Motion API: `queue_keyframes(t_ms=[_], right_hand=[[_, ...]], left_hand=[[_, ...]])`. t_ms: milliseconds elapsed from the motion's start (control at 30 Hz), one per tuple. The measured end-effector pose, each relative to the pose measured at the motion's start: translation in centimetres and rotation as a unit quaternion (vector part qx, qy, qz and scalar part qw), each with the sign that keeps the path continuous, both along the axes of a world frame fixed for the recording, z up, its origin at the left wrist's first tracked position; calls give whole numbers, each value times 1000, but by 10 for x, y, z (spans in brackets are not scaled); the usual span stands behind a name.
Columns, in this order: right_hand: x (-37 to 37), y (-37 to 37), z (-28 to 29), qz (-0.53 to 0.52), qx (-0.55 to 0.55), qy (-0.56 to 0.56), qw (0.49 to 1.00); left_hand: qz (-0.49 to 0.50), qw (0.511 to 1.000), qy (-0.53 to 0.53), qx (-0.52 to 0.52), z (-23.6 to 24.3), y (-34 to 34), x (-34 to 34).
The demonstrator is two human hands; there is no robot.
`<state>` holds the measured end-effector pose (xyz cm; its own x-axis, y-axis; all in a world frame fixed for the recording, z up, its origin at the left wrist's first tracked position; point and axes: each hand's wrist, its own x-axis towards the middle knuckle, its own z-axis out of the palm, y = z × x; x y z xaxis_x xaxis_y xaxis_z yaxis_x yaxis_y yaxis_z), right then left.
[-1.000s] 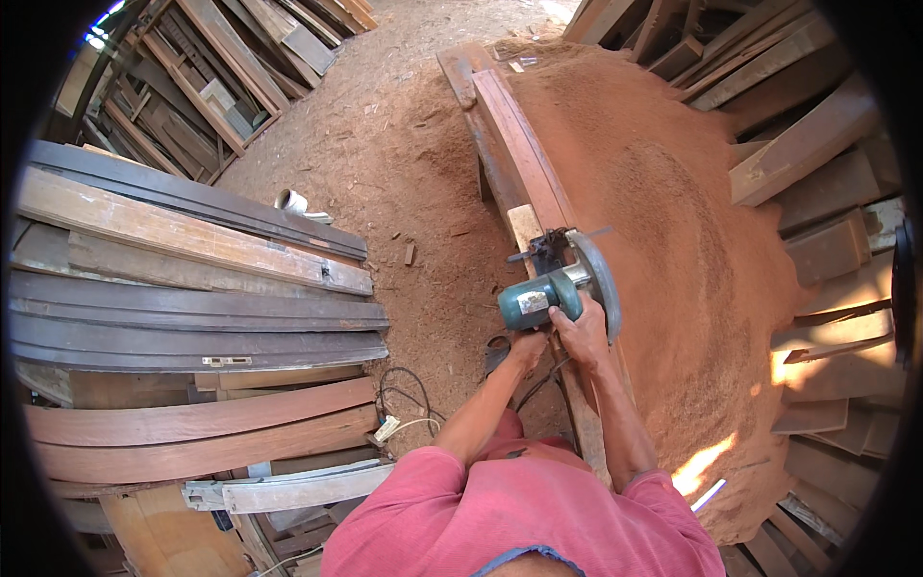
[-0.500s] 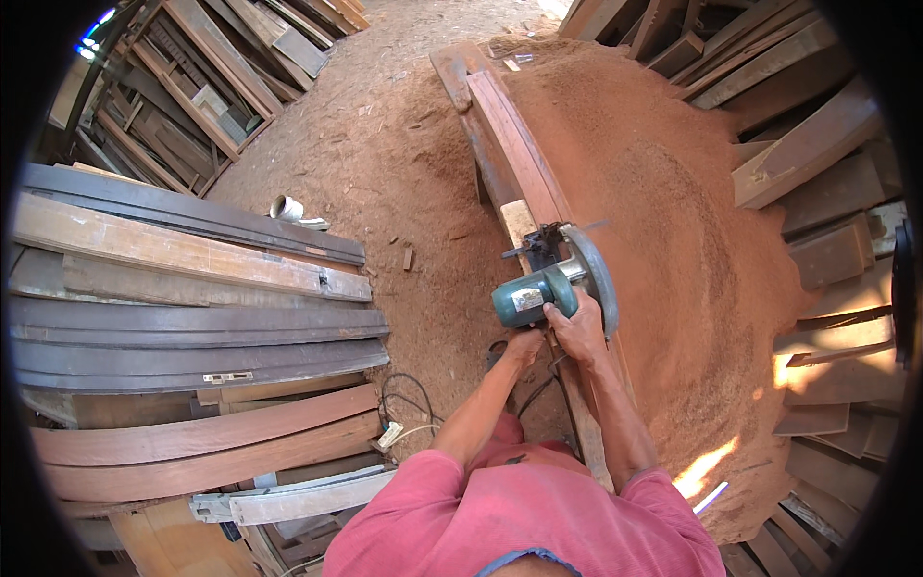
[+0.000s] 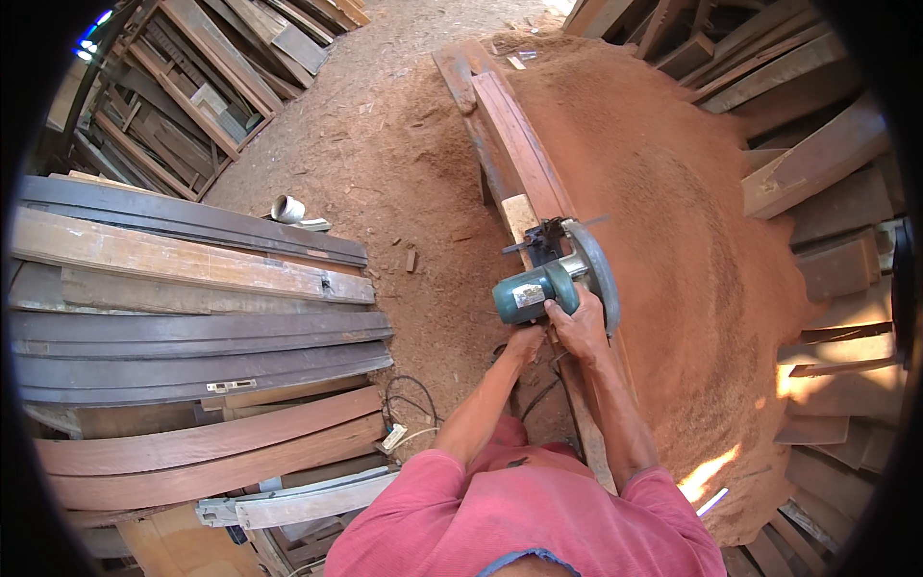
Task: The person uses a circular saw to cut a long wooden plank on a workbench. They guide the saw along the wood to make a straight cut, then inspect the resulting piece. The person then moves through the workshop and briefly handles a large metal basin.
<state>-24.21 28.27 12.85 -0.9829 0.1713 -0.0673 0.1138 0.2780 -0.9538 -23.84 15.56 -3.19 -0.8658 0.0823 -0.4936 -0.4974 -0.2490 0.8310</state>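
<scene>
My right hand (image 3: pixel 583 329) is closed around the rear handle of a circular saw (image 3: pixel 529 294) with a green motor body and a grey curved blade guard. The saw rests across a long reddish-brown timber (image 3: pixel 519 144) that runs away from me on a low wooden bench (image 3: pixel 464 69). Just below the motor is my left hand (image 3: pixel 525 340), close to the near part of the timber. Its fingers are hidden under the saw. A short pale wood piece (image 3: pixel 518 216) lies along the timber's left side, right in front of the saw.
Stacked boards (image 3: pixel 202 332) fill the left side, with a black cable (image 3: pixel 413 389) on the ground beside them. A sawdust heap (image 3: pixel 673 240) spreads right of the bench. More timber (image 3: pixel 817 163) lines the right edge. A white cup-like object (image 3: pixel 286 209) lies beyond the left stack.
The view has shifted slightly, so the surroundings sit a little differently in the picture. The saw and both hands keep nearly the same place at the timber.
</scene>
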Motion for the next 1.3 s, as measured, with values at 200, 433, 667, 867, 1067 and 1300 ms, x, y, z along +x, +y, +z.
queue_keyframes(t_ms=[200,433,667,867,1067,1300], right_hand=[[-15,1,6,7,9,-19,1000],[-33,-4,6,6,2,-5,1000],[-49,-5,9,8,2,-1,1000],[-69,-8,5,12,-23,3,1000],[-88,-10,9,6,-31,-4,999],[-113,-14,11,13,-25,-6,1000]], left_hand=[[-5,1000,7,1,24,3,-19],[-1,1000,-12,0,31,1,-35],[-8,1000,22,6,32,-1,-52],[-6,1000,26,15,23,-4,-72],[-13,999,25,41,35,-6,-92],[-26,999,22,14,28,-15,-117]])
